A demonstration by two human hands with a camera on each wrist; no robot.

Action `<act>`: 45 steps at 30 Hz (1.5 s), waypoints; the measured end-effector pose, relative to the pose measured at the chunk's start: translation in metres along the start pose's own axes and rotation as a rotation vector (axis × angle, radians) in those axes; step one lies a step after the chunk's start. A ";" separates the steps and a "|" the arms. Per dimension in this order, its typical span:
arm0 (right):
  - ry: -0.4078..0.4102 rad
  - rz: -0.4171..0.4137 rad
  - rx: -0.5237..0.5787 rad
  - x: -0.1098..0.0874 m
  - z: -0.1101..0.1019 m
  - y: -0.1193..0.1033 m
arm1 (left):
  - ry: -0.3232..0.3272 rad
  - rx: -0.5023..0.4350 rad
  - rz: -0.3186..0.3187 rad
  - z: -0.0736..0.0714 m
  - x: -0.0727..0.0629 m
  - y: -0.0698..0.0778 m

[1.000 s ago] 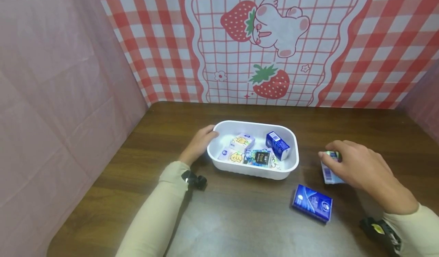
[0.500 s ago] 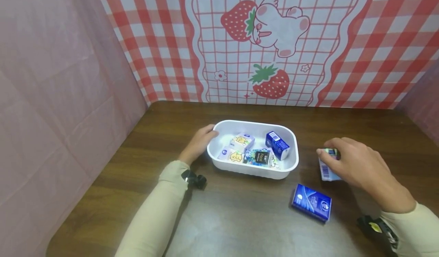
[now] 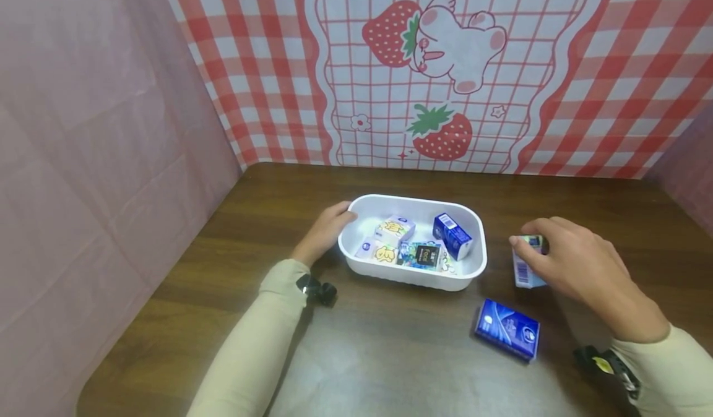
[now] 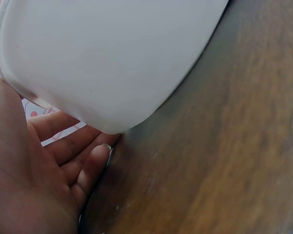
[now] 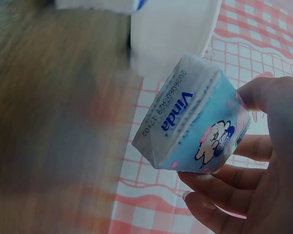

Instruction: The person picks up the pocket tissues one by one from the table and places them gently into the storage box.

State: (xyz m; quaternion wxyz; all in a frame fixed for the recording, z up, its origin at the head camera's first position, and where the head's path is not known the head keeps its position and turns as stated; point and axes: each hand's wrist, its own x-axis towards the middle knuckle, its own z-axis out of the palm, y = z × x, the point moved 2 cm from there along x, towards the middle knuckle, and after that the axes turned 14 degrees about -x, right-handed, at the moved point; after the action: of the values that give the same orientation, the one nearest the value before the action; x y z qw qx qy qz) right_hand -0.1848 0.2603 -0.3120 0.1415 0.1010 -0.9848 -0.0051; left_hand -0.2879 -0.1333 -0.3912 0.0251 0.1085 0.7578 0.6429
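Observation:
My right hand [image 3: 579, 262] holds a light-blue tissue pack [image 5: 200, 122], thumb on one side and fingers on the other. The right wrist view shows the pack's "Vinda" end and a cartoon on its side. At the left end of a white plastic tub [image 3: 412, 277], my left hand [image 3: 325, 231] grips the rim, thumb over the edge and fingers against the outer wall. Inside the tub lie two cartoon tissue packs [image 3: 394, 228], a dark blue pack [image 3: 452, 236] and a colourful pack with a black label [image 3: 426, 255], which partly covers another pack.
On the brown wooden table [image 3: 356, 355], a dark blue tissue pack [image 3: 508, 330] lies flat between the tub and my right forearm. A red-and-white checked cloth [image 3: 267, 83] hangs behind the table, and a pale pink sheet [image 3: 111, 157] at the left.
My right hand and the light-blue tissue pack have shifted slightly left and away from me, nearer the tub. My left hand and the tub have stayed in place.

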 end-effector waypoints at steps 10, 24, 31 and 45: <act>0.010 -0.004 0.016 0.001 -0.001 -0.006 | -0.009 -0.020 -0.008 0.003 -0.001 -0.001; 0.015 -0.002 0.023 0.006 -0.005 -0.015 | -0.007 -0.019 -0.009 0.000 0.000 -0.003; 0.022 -0.003 0.034 0.008 -0.006 -0.018 | -0.006 -0.019 -0.002 0.000 0.001 -0.002; 0.031 -0.018 0.064 0.015 -0.012 -0.027 | -0.007 -0.023 -0.012 -0.001 -0.001 0.000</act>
State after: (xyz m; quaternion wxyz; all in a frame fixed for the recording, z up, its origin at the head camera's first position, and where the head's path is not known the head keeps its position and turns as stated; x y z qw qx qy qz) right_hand -0.1908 0.2314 -0.2975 0.1534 0.1145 -0.9812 0.0267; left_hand -0.2874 -0.1347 -0.3915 0.0331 0.1060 0.7508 0.6511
